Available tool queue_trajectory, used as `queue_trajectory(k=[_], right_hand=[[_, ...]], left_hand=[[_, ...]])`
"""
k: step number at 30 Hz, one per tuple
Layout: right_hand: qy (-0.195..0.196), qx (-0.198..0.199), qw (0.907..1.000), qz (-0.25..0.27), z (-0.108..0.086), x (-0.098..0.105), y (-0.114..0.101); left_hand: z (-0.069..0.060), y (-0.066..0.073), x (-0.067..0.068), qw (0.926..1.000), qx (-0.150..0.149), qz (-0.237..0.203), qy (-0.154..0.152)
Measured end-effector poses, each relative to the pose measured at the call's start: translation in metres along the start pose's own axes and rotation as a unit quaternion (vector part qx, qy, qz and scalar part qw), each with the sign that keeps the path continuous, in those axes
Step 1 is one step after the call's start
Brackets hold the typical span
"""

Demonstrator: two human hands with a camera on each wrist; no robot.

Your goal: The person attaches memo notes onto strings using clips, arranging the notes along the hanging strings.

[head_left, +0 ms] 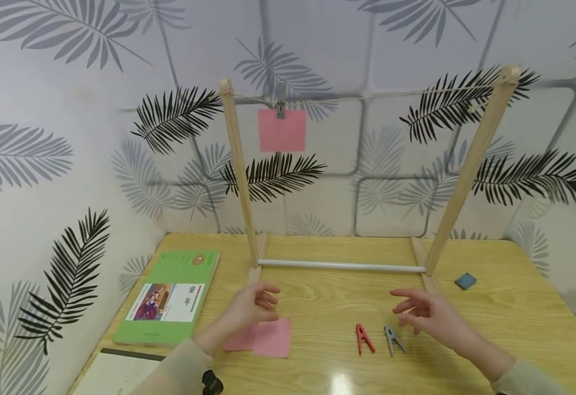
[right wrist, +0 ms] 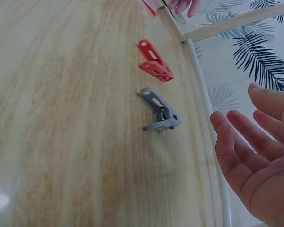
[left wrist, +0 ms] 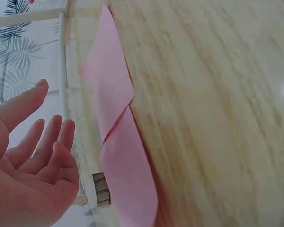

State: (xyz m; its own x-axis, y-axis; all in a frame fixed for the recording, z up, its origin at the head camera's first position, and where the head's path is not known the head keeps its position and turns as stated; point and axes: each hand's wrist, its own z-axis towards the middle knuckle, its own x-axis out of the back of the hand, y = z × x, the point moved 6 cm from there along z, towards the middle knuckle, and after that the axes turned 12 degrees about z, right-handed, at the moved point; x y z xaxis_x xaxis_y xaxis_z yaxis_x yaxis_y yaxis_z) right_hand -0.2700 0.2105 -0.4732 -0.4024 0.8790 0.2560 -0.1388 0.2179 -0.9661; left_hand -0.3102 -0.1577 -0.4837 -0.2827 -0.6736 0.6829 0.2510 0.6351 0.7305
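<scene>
My left hand (head_left: 251, 307) hovers with relaxed, slightly bent fingers above two overlapping pink paper squares (head_left: 272, 338), also seen as pink paper (left wrist: 114, 71) in the left wrist view. It holds nothing. On the right, my right hand (head_left: 428, 315) is raised over the table, fingers loosely bent and palm bare. Left of it lie a grey clothespin (head_left: 394, 339) and a red clothespin (head_left: 364, 338); both rest on the wood, apart from the hand. A third pink square (head_left: 282, 131) hangs from the string, gripped by a grey clip (head_left: 281, 101).
A wooden frame (head_left: 470, 170) carries the string (head_left: 367, 98) between two posts, with a white rod (head_left: 342, 266) low across. A green book (head_left: 167, 296) and a pale notebook (head_left: 115, 373) lie at the left. A small blue block (head_left: 465, 281) sits at the right.
</scene>
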Motion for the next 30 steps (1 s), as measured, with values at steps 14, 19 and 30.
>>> queue_trajectory(k=[14,19,30], right_hand=[[-0.009,-0.023,0.9997,-0.009,-0.006,-0.004,0.021],[-0.003,-0.029,0.9995,-0.010,-0.006,-0.009,0.027],[-0.020,-0.029,0.9989,-0.030,-0.007,-0.016,0.041]], left_hand=[[0.001,-0.015,-0.010,0.9990,0.004,0.041,-0.018],[-0.001,-0.019,-0.011,0.9990,0.000,0.033,-0.030],[-0.003,-0.019,-0.016,0.9968,-0.026,0.038,-0.065]])
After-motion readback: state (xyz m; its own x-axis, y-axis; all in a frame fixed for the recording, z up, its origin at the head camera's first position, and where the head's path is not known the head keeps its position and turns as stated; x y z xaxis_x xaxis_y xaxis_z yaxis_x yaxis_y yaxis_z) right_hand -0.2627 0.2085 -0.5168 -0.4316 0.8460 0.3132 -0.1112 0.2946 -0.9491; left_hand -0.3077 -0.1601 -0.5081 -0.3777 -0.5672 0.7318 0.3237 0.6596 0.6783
